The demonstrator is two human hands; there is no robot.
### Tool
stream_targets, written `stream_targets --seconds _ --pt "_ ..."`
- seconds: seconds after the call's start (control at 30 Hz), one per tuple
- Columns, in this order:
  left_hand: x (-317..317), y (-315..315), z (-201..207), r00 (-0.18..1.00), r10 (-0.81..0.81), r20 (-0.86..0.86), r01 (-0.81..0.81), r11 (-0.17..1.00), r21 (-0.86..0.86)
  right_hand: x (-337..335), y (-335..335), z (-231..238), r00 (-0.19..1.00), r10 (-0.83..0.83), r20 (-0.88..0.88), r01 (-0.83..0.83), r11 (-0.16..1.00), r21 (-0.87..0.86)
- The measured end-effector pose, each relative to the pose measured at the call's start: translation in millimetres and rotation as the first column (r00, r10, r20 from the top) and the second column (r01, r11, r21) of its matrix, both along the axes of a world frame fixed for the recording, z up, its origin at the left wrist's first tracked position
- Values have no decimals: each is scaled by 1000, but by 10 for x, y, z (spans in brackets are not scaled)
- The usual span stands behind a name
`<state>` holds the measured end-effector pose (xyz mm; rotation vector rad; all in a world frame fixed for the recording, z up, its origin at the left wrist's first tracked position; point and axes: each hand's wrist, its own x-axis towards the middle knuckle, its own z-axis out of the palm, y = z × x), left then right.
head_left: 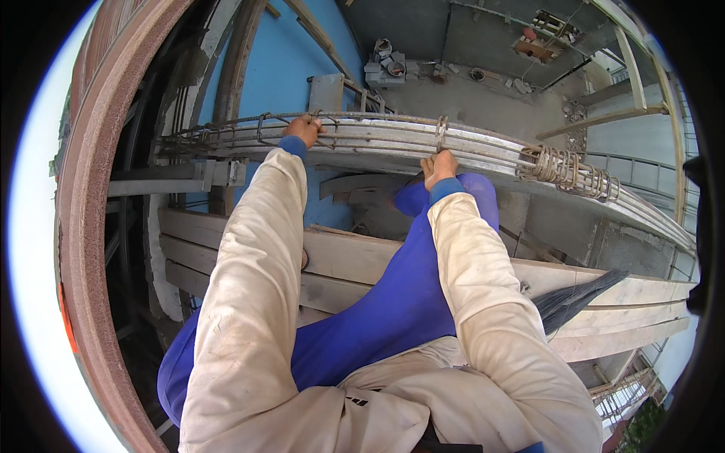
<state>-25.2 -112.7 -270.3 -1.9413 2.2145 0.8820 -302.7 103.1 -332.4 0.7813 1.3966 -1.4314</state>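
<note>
Beige sleeves [253, 279] lie nearest the camera, rising from the lower edge of the frame, with blue trousers [393, 298] bent between and beyond them. Both arms reach to a long run of steel bars [385, 117], which crosses the upper middle of the frame along a pale beam [370, 134].

Working well here probably calls for a steady seat, with both arms sharing the load evenly so that the bars do not twist. Each ring is best kept square to the bars and shifted a little at a time, with fingertips clear of spots where steel could nip them against the beam. The loose black wire [581, 300] at the lower right, lying over the planks [347, 257], is better kept away from the sleeve.

As for the grip, the left hand [303, 130] is closed over the bars at the upper centre-left, just right of a steel ring [262, 128]. The right hand [439, 167], near the centre, has its fingers curled at the lower bar, just below a pair of rings [442, 133]; whether it pinches the steel or only rests against it cannot be told. Farther right, well apart from both hands, bunched rings [570, 174] encircle the bars.
</note>
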Motion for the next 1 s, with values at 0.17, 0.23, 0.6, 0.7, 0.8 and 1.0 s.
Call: stream_targets --seconds 0.17,0.23,0.6,0.7,0.8,1.0 --pt "76 72 -63 993 34 -115 -32 999 17 40 -57 -131 983 -176 56 182 970 -162" --pt "63 37 -55 994 -9 -108 8 1000 -10 24 -65 -99 987 -155 34 159 969 -189" --pt "40 -134 888 929 -291 230 297 955 9 136 -108 94 990 -11 -141 17 999 40" --pt "115 -225 1505 891 -394 223 395 918 42 139 -61 104 984 23 -179 -13 998 56" --pt "138 -210 2176 803 -476 359 485 872 72 114 -34 153 972 105 -210 -87 992 92" --pt "64 81 3012 667 -574 476 612 785 89 217 -122 164 915 276 -295 -244 959 142"
